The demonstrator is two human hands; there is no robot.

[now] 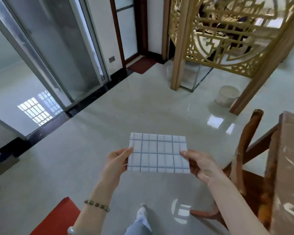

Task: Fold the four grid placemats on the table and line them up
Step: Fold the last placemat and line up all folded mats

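Progress can be judged only in part, because a single placemat (pixel 158 153) is in view. It is held in the air above the floor (pixel 92 158), to the left of the counter (pixel 290 150) and well apart from it. The left hand (pixel 115 162) pinches its left edge, thumb on top and fingers below. The right hand (pixel 199 164) pinches the right edge in the same way. Both hands are therefore clamped on the cloth, one at each side, and it lies nearly flat between them.

The placemat shows as a small, neat rectangle with blue lines on white. From this I judge that it is already folded at least once, and that the step in hand is to bring it to the counter and put it in the row. Whether one more fold is wanted I cannot tell.

Of the counter only a narrow brown strip under a shiny cover shows, with a chair (pixel 249 133) just to its left. No other placemat is seen on that strip, so it cannot be said how many of the other three are folded or lined up. What is left, at the least, is to lay this one down on the counter, straight beside the others.
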